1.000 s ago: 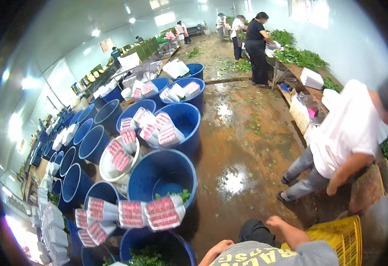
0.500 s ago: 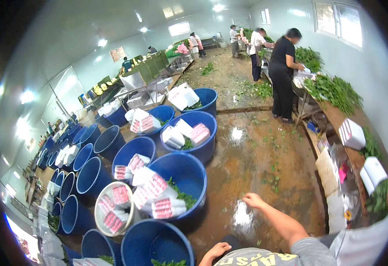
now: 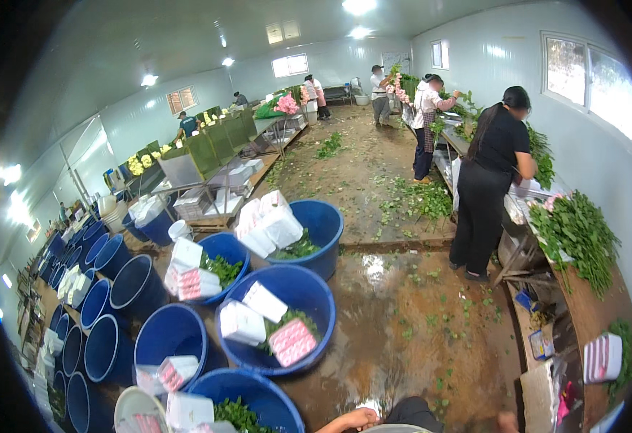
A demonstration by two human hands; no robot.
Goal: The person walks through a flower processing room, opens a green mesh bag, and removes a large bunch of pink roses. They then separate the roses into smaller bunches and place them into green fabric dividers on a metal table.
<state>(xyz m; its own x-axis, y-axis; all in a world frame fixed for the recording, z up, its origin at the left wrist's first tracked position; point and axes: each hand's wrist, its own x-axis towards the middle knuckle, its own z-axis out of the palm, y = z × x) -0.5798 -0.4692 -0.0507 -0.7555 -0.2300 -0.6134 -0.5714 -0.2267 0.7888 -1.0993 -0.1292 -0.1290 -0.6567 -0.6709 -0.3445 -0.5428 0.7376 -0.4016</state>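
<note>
At the lower edge of the head view a hand [image 3: 358,418] shows, fingers curled loosely, lying on dark fabric at a knee; it grips nothing visible. Which of the wearer's hands it is cannot be told, and the other hand is out of frame.

Nearest to it stands a blue tub [image 3: 247,404] holding green stems and white wrapped bundles. Just beyond sits a larger blue tub [image 3: 309,289] with three white sleeved bunches [image 3: 292,340], one striped pink. Further blue tubs extend in rows to the left, several with similar bunches.

The wet floor [image 3: 417,325] is brown, puddled and strewn with leaf scraps. On the right, a person in black [image 3: 485,180] stands at a wooden surface [image 3: 583,310] piled with green foliage. Other workers stand at surfaces farther back.
</note>
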